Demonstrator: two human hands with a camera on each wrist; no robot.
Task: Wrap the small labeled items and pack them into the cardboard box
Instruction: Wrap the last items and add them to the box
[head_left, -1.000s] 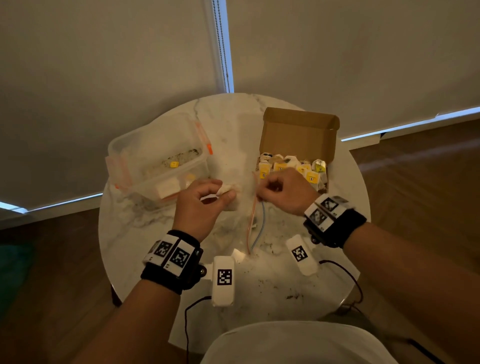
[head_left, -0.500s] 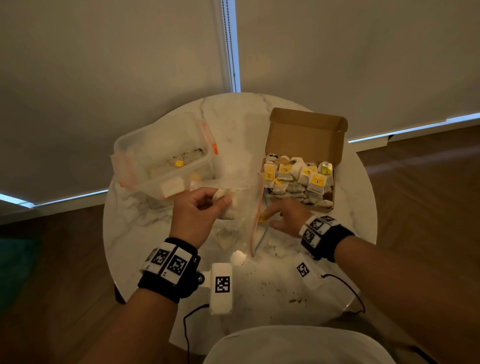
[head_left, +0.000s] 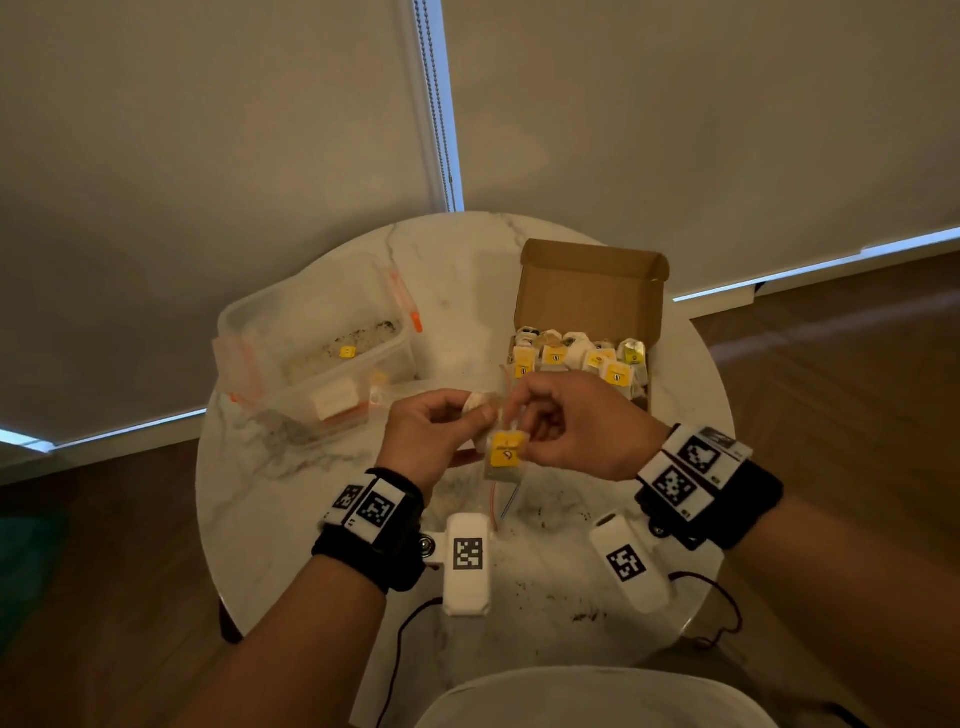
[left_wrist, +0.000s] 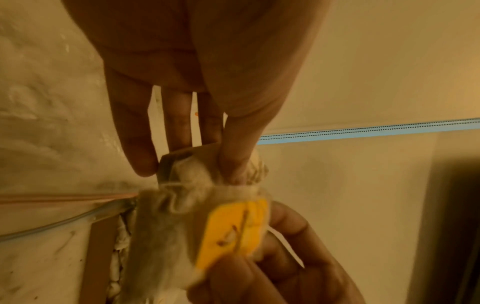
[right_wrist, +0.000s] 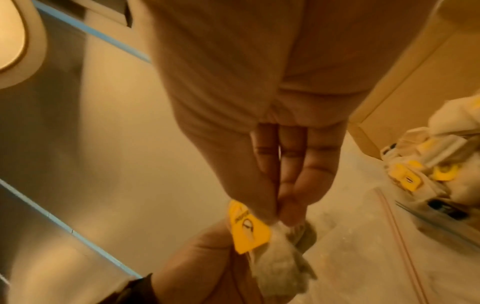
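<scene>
Clear plastic tub (head_left: 311, 332) sits left of centre on the round marble table (head_left: 244, 499), one yellow-tagged item inside. At frame centre, left hand (head_left: 431, 441) pinches a pale wrapped bundle (head_left: 480, 408) between thumb and fingers. Just right of it, right hand (head_left: 576, 426) pinches the small labeled item (head_left: 506, 451), yellow tag facing up, touching the bundle above the table. Cardboard box (head_left: 592, 286) stands open at centre right, lid up, holding rows of wrapped yellow-tagged items (head_left: 582, 358).
</scene>
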